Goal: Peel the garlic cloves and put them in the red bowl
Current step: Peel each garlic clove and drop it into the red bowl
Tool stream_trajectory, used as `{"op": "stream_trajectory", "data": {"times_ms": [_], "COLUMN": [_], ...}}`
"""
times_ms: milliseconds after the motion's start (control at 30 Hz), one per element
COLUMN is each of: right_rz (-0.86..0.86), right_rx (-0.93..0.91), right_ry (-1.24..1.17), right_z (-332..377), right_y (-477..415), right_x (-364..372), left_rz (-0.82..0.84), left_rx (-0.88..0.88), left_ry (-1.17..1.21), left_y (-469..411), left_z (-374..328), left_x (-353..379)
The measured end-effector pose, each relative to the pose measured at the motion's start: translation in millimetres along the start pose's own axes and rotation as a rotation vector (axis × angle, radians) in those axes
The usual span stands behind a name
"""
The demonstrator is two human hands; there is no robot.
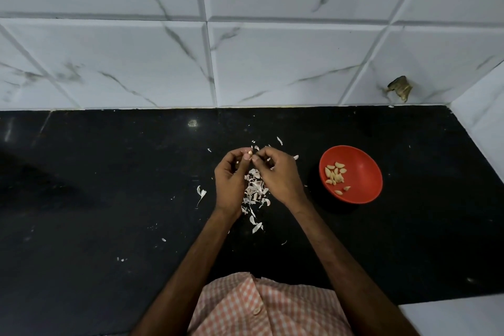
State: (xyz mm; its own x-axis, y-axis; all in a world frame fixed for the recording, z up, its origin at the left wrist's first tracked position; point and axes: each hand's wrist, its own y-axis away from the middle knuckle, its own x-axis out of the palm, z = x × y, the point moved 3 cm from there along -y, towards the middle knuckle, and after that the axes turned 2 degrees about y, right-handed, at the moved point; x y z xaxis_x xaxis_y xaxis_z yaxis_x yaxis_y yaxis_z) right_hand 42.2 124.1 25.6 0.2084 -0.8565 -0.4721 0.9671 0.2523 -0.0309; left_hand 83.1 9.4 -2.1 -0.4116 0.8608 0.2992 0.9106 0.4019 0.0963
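Note:
My left hand (230,180) pinches a small garlic clove (248,155) at its fingertips above the black counter. Right beside it, my right hand (278,174) has its fingertips curled onto the same clove, pinching at its skin. Under and between both hands lies a heap of white garlic peels (255,191). The red bowl (362,163) stands to the right of my right hand, apart from it, and holds several peeled cloves (335,173).
The black counter (109,199) runs back to a white marble-tiled wall (245,49), with another tiled wall at the right. Stray peel scraps (201,194) lie around the heap. My checked shirt (261,305) is at the bottom edge.

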Motion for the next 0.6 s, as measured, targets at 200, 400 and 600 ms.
{"op": "stream_trajectory", "data": {"times_ms": [200, 400, 600], "right_rz": [-0.019, 0.012, 0.045], "right_rx": [-0.166, -0.149, 0.068], "right_ry": [0.082, -0.096, -0.396], "right_z": [2.2, 3.4, 0.2], "right_y": [-1.8, -0.1, 2.7], "right_x": [-3.1, -0.7, 5.7], "left_rz": [0.004, 0.006, 0.003], "left_rx": [0.063, -0.134, -0.174], "left_ry": [-0.100, 0.147, 0.175], "left_y": [-1.7, 0.9, -1.8], "left_z": [-1.0, -3.4, -5.0], "left_x": [-7.0, -4.9, -5.3]}}
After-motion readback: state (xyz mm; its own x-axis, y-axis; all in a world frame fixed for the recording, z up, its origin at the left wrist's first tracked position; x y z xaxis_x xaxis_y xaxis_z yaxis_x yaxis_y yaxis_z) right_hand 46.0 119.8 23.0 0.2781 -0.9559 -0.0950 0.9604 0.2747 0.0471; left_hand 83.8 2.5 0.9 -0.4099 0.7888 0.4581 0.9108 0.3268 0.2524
